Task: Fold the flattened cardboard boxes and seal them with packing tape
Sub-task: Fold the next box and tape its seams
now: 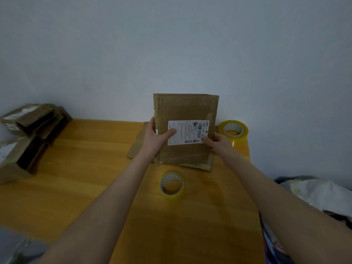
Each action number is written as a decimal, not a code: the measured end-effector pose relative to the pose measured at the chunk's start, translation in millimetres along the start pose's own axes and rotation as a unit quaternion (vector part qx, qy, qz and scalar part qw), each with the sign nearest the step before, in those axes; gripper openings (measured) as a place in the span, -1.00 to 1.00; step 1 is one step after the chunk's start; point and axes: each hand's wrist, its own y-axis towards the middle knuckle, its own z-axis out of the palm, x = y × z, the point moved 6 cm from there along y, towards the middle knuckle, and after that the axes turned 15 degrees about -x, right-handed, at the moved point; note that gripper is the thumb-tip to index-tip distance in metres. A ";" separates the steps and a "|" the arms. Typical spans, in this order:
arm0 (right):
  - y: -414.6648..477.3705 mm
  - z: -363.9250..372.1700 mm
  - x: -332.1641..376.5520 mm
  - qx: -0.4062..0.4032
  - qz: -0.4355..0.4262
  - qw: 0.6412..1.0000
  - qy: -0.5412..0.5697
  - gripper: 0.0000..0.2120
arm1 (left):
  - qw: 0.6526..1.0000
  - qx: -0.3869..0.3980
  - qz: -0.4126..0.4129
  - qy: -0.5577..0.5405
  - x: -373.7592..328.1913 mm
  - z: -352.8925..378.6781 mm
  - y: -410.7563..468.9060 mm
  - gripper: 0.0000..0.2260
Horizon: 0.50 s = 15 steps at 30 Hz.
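Your forearms (106, 206) reach across the wooden table (76, 168), a tape roll (171, 185) lying between them. Tabletop stretches left toward stacked boxes (28, 130). Near the far edge, a flat cardboard box (186, 109) stands upright: your left hand (155, 136) grips its left side, thumb on the label (187, 132); your right hand (217, 142) grips its right side, beside another tape roll (233, 129).

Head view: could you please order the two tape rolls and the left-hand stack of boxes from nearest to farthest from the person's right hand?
Measured from the right hand, which grips the cardboard box:
1. Far tape roll, just right of the hand.
2. Near tape roll, in the middle, toward the person.
3. Stack of boxes, at the far left.
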 end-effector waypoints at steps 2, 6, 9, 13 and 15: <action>-2.9 -2.0 -1.9 -0.006 -0.010 1.000 -0.006 -0.66 | 0.999 0.029 -0.008 -0.022 -1.2 -0.4 -6.3 -0.40; -12.6 14.3 -2.1 -0.007 -0.027 1.000 -0.002 -0.62 | 0.997 0.014 -0.030 -0.076 4.2 -26.1 -10.8 -0.48; -19.4 37.2 -15.7 0.012 -0.031 0.994 -0.103 -0.54 | 0.991 -0.059 -0.045 -0.112 13.5 -55.5 -5.7 -0.52; -38.4 70.7 -62.2 0.051 0.004 0.947 -0.317 -0.41 | 0.981 -0.096 -0.068 -0.156 28.7 -82.6 8.4 -0.51; -50.3 86.4 -82.2 0.078 0.040 0.928 -0.363 -0.38 | 0.980 -0.085 -0.084 -0.162 38.2 -84.3 13.8 -0.51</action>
